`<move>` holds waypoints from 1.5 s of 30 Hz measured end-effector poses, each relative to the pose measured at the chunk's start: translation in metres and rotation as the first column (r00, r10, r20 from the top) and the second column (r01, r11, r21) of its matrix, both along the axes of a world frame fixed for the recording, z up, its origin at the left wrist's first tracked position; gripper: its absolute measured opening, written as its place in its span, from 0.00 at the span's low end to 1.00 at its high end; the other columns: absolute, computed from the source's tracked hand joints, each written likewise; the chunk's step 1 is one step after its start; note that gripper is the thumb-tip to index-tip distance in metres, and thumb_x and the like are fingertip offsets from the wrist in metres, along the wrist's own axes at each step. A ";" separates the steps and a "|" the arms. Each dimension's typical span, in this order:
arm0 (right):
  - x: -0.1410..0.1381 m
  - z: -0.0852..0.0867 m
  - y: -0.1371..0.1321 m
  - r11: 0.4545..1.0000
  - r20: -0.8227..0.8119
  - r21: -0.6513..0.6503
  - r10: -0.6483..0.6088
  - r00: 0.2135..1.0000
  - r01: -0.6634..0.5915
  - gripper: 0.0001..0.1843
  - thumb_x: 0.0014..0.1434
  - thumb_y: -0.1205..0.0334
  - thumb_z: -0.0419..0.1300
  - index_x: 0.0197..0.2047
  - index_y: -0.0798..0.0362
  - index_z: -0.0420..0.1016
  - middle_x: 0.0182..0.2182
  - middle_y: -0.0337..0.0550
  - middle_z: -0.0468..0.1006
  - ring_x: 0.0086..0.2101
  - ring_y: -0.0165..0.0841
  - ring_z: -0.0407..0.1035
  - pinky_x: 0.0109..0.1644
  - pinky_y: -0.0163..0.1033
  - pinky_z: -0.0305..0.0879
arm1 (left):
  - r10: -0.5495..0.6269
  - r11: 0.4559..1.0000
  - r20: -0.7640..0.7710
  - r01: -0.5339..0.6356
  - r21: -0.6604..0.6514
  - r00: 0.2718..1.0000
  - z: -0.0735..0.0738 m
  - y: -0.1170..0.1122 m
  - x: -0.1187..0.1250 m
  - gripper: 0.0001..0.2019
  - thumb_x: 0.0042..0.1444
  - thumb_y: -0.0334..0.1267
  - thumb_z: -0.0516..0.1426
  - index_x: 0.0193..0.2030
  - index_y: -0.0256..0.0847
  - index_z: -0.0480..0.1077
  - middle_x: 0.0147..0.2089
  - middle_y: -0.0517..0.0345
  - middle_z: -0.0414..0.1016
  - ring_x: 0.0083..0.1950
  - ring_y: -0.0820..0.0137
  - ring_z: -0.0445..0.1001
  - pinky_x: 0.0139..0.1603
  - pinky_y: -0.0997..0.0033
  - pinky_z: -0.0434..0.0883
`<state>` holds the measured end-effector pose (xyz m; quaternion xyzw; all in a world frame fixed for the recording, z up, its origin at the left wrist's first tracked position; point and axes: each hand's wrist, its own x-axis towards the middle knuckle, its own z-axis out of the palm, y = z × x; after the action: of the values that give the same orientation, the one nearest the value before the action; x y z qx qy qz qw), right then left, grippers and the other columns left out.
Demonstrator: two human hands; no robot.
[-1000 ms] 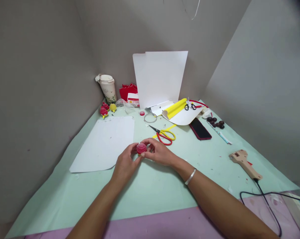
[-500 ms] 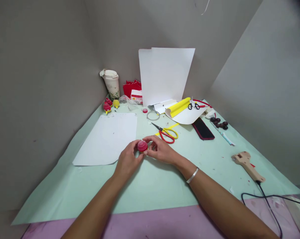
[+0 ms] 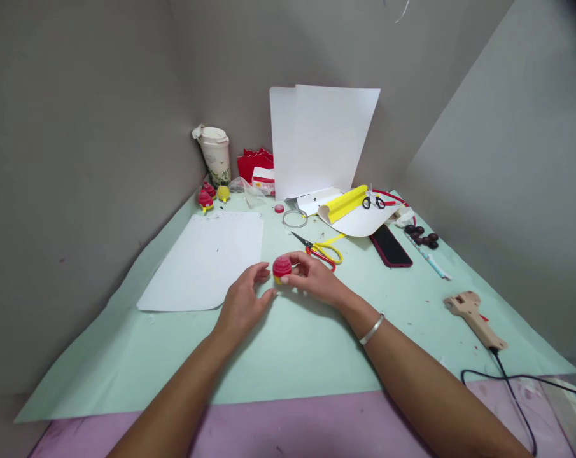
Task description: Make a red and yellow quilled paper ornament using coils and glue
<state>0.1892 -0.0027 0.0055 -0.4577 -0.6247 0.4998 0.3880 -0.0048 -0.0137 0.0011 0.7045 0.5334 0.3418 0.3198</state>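
A small red ball-shaped ornament [image 3: 282, 267] with ridged sides and a yellow lower part is pinched between the thumb and fingers of my right hand [image 3: 314, 277]. My left hand [image 3: 247, 298] is just left of it, thumb and fingers apart, holding nothing. Behind my right hand, scissors [image 3: 319, 249] with one red and one yellow handle lie on the table, blades pointing left. Left of my hands is a white paper sheet [image 3: 206, 264]. Similar red ornaments [image 3: 205, 200] and a yellow one [image 3: 223, 193] stand at the back left.
A lidded cup [image 3: 216, 156] and a white board [image 3: 323, 140] stand along the back wall. Yellow rolled paper [image 3: 345, 205], small scissors [image 3: 373, 202], a phone [image 3: 391, 247] and dark beads [image 3: 421, 236] lie back right. A corded glue gun [image 3: 476, 318] is at the right.
My left hand has let go of the ornament and its fingers have spread. The right hand has brought the ornament slightly up and right, tilting it so more yellow shows.
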 end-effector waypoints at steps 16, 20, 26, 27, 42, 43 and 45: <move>-0.004 -0.002 -0.002 1.000 0.064 0.012 0.004 0.998 -0.004 0.23 0.52 0.59 0.68 0.51 0.51 0.72 0.42 0.41 0.76 0.30 0.27 0.67 0.35 0.35 0.65 | 0.064 0.998 -0.002 -0.064 0.000 0.998 -0.002 0.001 -0.007 0.17 0.53 0.37 0.58 0.51 0.43 0.70 0.51 0.53 0.78 0.51 0.62 0.77 0.55 0.56 0.72; -0.008 -0.007 -0.003 0.993 0.130 0.112 0.010 0.991 -0.025 0.23 0.52 0.61 0.67 0.52 0.52 0.71 0.47 0.44 0.74 0.33 0.28 0.68 0.40 0.37 0.67 | 0.014 0.999 -0.028 -0.013 0.030 1.000 0.000 -0.001 -0.005 0.18 0.53 0.38 0.59 0.52 0.44 0.69 0.52 0.52 0.77 0.53 0.61 0.76 0.54 0.57 0.73; -0.007 -0.010 -0.001 0.990 0.146 0.134 0.027 0.989 -0.047 0.24 0.53 0.61 0.66 0.53 0.51 0.70 0.50 0.45 0.72 0.33 0.28 0.68 0.40 0.38 0.68 | -0.013 0.999 -0.025 0.013 0.038 1.000 0.003 -0.002 -0.004 0.18 0.55 0.41 0.59 0.53 0.45 0.69 0.54 0.53 0.76 0.53 0.61 0.76 0.54 0.58 0.73; -0.007 -0.010 -0.001 0.989 0.146 0.138 0.029 0.989 -0.049 0.24 0.54 0.61 0.67 0.54 0.51 0.69 0.50 0.45 0.72 0.33 0.28 0.68 0.40 0.38 0.68 | -0.014 0.999 -0.018 0.014 0.039 1.000 0.004 -0.002 -0.004 0.18 0.55 0.41 0.59 0.52 0.45 0.69 0.53 0.53 0.77 0.53 0.61 0.76 0.53 0.58 0.73; -0.004 -0.016 0.001 0.985 0.160 0.156 0.053 0.986 -0.078 0.29 0.53 0.64 0.67 0.58 0.51 0.66 0.50 0.47 0.72 0.33 0.27 0.70 0.40 0.37 0.69 | -0.013 0.999 -0.019 0.014 0.044 1.000 0.003 0.001 -0.006 0.20 0.54 0.40 0.60 0.54 0.45 0.70 0.51 0.54 0.78 0.50 0.61 0.77 0.53 0.58 0.74; -0.004 -0.015 0.001 0.984 0.171 0.158 0.049 0.984 -0.077 0.28 0.53 0.64 0.67 0.57 0.51 0.66 0.51 0.47 0.71 0.33 0.27 0.70 0.40 0.37 0.69 | -0.017 0.999 -0.017 0.018 0.044 1.000 0.003 0.001 -0.006 0.20 0.54 0.40 0.60 0.54 0.45 0.70 0.52 0.55 0.78 0.50 0.61 0.77 0.53 0.59 0.73; -0.005 -0.013 0.000 0.984 0.194 0.161 0.042 0.980 -0.074 0.27 0.53 0.62 0.67 0.56 0.51 0.67 0.50 0.47 0.71 0.32 0.27 0.70 0.39 0.38 0.69 | -0.020 0.999 -0.016 0.020 0.043 1.000 0.004 0.000 -0.005 0.20 0.54 0.40 0.59 0.54 0.46 0.70 0.53 0.55 0.77 0.51 0.62 0.76 0.54 0.59 0.73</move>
<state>0.1837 -0.0027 -0.0077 -0.4503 -0.7118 0.4107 0.3490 -0.0097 -0.0139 0.0055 0.7193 0.5212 0.3445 0.3036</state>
